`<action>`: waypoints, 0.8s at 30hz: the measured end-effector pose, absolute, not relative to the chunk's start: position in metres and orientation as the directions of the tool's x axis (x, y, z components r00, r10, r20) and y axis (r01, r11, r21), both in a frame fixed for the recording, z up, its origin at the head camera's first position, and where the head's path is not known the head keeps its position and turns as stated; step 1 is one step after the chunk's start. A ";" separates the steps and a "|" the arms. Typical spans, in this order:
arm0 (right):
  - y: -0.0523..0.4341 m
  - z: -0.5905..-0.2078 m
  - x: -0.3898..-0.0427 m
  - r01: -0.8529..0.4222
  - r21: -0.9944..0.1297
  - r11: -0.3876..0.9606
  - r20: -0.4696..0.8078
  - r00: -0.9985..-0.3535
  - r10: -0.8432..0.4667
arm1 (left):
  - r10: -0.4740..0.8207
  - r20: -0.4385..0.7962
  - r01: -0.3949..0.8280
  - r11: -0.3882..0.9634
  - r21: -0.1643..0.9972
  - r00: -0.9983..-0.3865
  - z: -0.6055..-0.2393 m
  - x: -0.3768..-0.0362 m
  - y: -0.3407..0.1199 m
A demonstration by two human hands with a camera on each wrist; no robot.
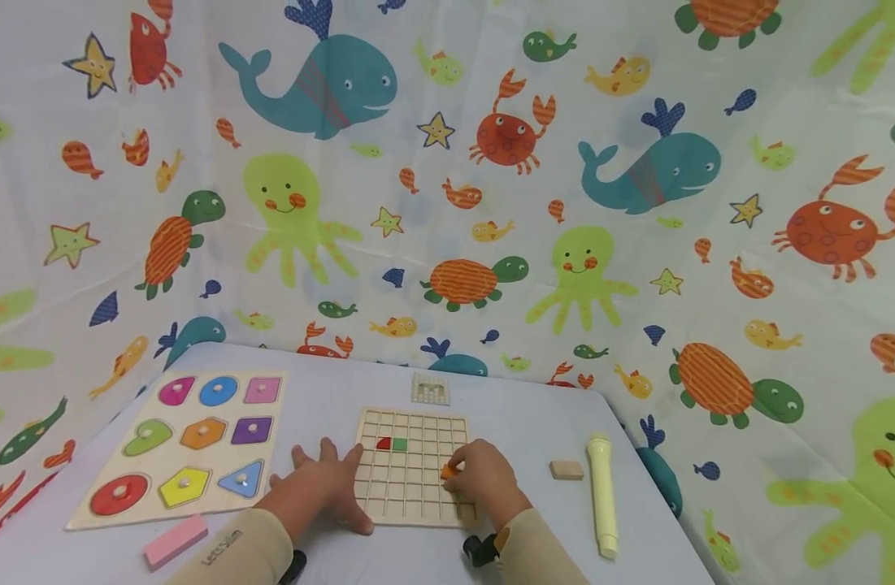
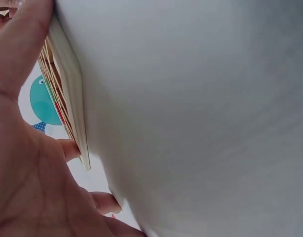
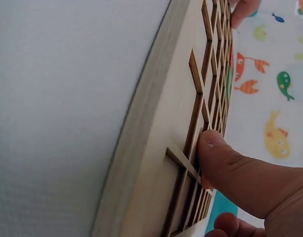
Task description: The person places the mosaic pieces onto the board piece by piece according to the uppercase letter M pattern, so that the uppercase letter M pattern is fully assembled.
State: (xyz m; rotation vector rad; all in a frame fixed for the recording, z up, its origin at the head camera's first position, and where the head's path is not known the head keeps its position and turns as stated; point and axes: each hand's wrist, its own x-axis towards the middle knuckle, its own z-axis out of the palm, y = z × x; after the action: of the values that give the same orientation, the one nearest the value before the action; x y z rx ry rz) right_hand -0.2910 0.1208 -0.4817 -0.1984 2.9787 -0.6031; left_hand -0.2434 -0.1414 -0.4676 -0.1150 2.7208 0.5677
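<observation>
A wooden grid board [image 1: 410, 513] lies on the white table in front of me, with a red piece [image 1: 384, 444] and a green square piece [image 1: 400, 444] side by side in its upper left cells. My left hand [image 1: 317, 486] has its fingers spread along the board's left side; in the left wrist view the thumb and a fingertip touch the board's edge [image 2: 74, 94]. On the board's right side, my right hand [image 1: 485, 479] pinches a small orange piece [image 1: 446, 471] at the grid. The right wrist view shows the thumb [image 3: 230, 158] largely hiding the orange piece [image 3: 206, 182].
A knobbed shape puzzle [image 1: 231, 398] lies at the left, a pink block [image 1: 176, 541] at its near edge. To the right are a small wooden block [image 1: 566, 470] and a pale yellow stick [image 1: 603, 496]. A small patterned card [image 1: 430, 390] lies behind the board. A printed curtain [image 1: 476, 203] surrounds the table.
</observation>
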 end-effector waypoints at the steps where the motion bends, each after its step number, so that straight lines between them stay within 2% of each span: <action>1: 0.121 -0.483 -0.291 -0.108 -0.393 0.913 -0.071 -0.987 -0.147 | -0.005 -0.364 -0.151 0.915 0.374 -0.932 -0.468 -0.243 -0.141; 15: 0.114 -0.480 -0.296 -0.044 -0.499 0.866 -0.051 -0.996 -0.080 | -0.012 -0.355 -0.148 0.921 0.360 -0.935 -0.467 -0.243 -0.142; 24: 0.102 -0.483 -0.304 -0.045 -0.500 0.865 -0.046 -0.996 -0.078 | -0.011 -0.363 -0.147 0.926 0.349 -0.932 -0.468 -0.244 -0.141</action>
State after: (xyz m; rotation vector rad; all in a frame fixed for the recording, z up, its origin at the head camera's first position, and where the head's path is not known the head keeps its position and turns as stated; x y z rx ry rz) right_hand -0.3037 0.1017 -0.4830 -0.0985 2.9712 -0.7934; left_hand -0.2436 -0.1412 -0.4683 -0.1153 2.7254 0.5324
